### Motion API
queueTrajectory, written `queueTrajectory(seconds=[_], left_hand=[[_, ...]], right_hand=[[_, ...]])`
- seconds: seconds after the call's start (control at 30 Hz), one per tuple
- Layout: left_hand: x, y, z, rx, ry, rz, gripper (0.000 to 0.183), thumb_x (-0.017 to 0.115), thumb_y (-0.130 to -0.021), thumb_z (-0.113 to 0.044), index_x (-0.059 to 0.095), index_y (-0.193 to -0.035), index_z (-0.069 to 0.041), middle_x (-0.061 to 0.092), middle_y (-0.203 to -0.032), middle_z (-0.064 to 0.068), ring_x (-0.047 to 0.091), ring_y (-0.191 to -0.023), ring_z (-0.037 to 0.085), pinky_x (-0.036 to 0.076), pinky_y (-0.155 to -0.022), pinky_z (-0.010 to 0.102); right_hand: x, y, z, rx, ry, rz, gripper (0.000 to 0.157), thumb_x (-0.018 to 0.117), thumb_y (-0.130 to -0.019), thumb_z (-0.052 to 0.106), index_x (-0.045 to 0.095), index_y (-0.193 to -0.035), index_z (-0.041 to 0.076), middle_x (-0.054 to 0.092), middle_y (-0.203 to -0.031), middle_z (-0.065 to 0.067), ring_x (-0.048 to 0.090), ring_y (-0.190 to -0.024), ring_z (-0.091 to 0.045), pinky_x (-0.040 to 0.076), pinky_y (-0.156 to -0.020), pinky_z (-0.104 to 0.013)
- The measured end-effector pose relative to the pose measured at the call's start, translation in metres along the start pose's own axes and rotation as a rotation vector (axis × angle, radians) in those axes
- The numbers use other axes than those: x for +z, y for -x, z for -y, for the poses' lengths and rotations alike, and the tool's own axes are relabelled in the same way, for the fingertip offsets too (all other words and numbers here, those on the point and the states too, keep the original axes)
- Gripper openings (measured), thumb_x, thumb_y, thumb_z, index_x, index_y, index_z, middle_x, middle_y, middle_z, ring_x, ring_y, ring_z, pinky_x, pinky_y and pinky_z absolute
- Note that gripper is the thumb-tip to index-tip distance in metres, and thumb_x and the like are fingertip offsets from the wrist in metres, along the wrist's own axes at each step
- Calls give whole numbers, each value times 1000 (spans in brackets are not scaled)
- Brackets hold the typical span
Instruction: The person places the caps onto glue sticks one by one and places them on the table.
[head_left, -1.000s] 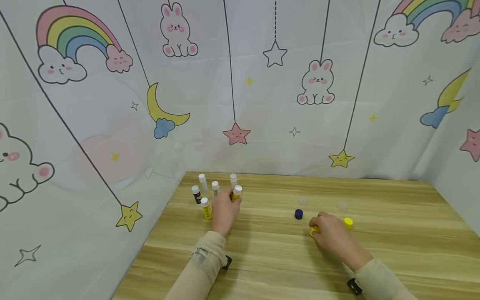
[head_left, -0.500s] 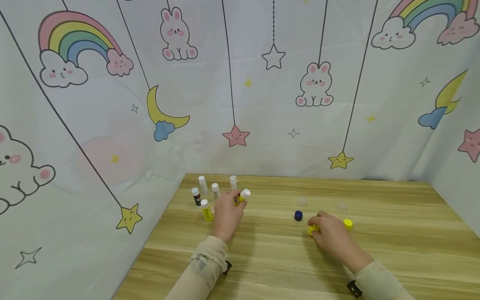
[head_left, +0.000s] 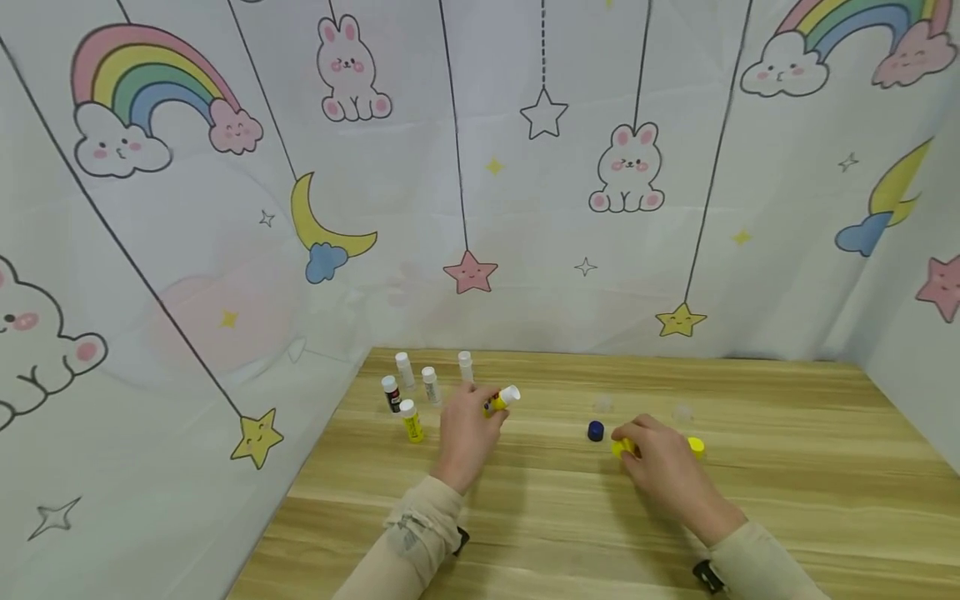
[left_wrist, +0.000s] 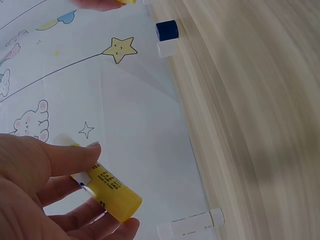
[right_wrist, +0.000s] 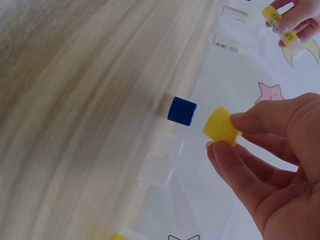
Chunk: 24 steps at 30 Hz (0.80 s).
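My left hand (head_left: 467,437) grips a yellow glue stick (left_wrist: 112,192) between thumb and fingers, tilted above the table. Its white end (head_left: 511,394) points up and to the right in the head view. My right hand (head_left: 667,458) pinches a yellow cap (right_wrist: 221,125) with thumb and fingertips. Close to that hand a dark blue cap (head_left: 596,431) sits on the table, and a second yellow cap (head_left: 697,447) lies just beyond its knuckles. To the left of my left hand stands another yellow glue stick (head_left: 412,422), uncapped at its white top.
Standing upright at the table's back left are a black glue stick (head_left: 392,395) and several white ones, among them one white glue stick (head_left: 466,365) near the back edge. Two translucent caps (head_left: 603,403) rest at the back right. A printed curtain (head_left: 540,208) closes off the back.
My left hand has lifted the yellow glue stick, moved it to the right and tipped its white end rightward. My right hand, with the yellow cap, has shifted slightly up and left.
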<state>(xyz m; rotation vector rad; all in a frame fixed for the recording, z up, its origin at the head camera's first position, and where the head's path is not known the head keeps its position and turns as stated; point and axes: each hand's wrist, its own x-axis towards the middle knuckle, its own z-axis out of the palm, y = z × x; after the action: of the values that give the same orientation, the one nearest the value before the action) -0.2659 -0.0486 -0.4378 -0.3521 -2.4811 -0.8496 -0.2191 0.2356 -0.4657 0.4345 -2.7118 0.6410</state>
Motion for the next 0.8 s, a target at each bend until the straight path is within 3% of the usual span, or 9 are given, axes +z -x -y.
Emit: queueTrajectory(seconds=[0.23, 0.53, 0.8], left_hand=[[2, 4, -9, 35, -17, 3, 34, 90, -76, -11, 77, -107, -9, 66, -96, 7, 65, -83, 22, 55, -71, 37], [6, 9, -22, 120, -25, 9, 33, 90, -75, -10, 73, -104, -10, 64, -94, 4, 64, -81, 20, 56, -70, 33], [10, 14, -32, 193, -61, 10, 32, 91, -74, -10, 72, -99, -10, 65, -91, 3, 64, -79, 17, 56, -70, 31]], right_hand=[[-2, -1, 3, -6, -17, -47, 26, 80, -80, -1, 75, -102, 11, 63, -96, 1, 56, -75, -10, 52, -63, -27], [-3, -2, -2, -129, -11, -193, 36, 84, -75, -5, 75, -107, 9, 65, -102, -1, 67, -80, -14, 57, -64, -29], [-4, -3, -1, -215, -57, -283, 41, 85, -70, -9, 75, -104, 10, 65, -103, 2, 68, -81, -14, 57, -64, -29]])
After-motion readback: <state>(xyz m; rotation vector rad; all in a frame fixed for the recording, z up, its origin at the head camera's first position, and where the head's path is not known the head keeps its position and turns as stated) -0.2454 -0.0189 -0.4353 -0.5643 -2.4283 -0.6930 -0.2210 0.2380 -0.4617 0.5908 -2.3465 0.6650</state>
